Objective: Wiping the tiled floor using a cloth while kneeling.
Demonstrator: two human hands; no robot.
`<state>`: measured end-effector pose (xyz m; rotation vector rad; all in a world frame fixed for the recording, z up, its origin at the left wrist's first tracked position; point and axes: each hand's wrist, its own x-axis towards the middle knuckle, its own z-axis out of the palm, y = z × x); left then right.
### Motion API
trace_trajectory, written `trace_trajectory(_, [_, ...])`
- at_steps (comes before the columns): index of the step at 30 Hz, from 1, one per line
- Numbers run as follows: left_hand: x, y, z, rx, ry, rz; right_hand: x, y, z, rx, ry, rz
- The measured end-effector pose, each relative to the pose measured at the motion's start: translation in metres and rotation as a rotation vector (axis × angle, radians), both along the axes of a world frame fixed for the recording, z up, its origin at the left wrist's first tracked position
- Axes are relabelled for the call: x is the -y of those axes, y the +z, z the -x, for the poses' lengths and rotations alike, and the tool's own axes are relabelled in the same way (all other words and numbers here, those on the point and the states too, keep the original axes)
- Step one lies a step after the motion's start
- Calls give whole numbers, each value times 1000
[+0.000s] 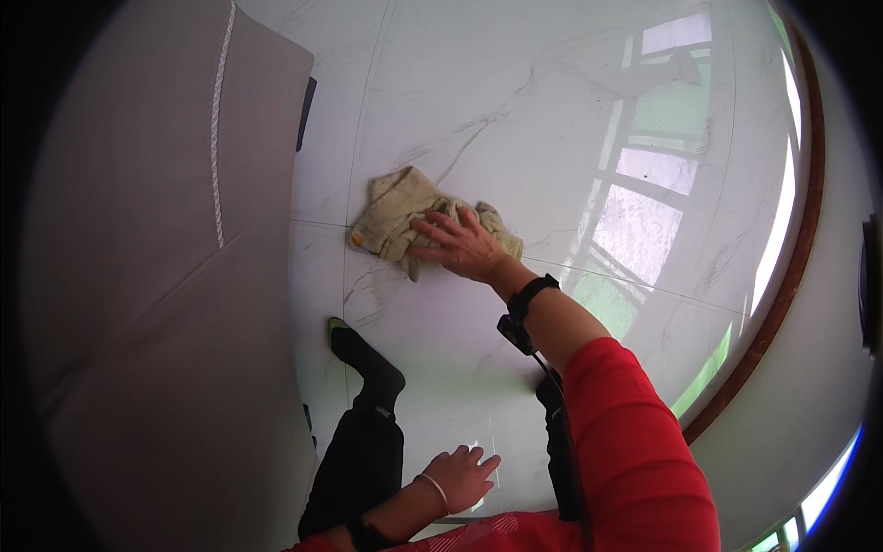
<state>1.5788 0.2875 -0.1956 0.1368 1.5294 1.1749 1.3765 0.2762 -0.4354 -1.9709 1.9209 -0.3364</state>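
A crumpled beige cloth [397, 207] lies on the glossy marble-look tile floor [441, 331]. My right hand [459, 241] rests on top of the cloth with its fingers spread, pressing it to the tiles. The cloth is bunched up around the fingers, and an orange patch shows at its left corner. My left hand [463, 479] hangs near my body between my legs, fingers apart and holding nothing. A pale bracelet circles that wrist. Around my right wrist runs a black strap [532, 295] with a small black device and a cable.
A large grey-brown upholstered piece of furniture [165, 290] with white braided trim stands along the left. My socked foot [365, 362] is on the floor beside it. A red-brown baseboard [793, 262] curves along the wall at right. Window reflections [638, 228] shine on the tiles.
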Motion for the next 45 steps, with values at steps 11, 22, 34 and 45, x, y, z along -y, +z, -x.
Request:
trace_trajectory(11, [-22, -34, 33, 83, -119, 163, -101, 86, 307, -273, -1057, 488])
trace_trajectory(22, [-77, -6, 82, 128, -297, 314, -523, 117, 47, 542, -2492, 649])
trace_trajectory(34, [-81, -29, 204, -75, -331, 196, -466, -4, -22, 726, -3093, 493])
trace_trajectory(45, [-25, -17, 244, -44, -394, 41, -404, -9, 176, 229, -2766, -242])
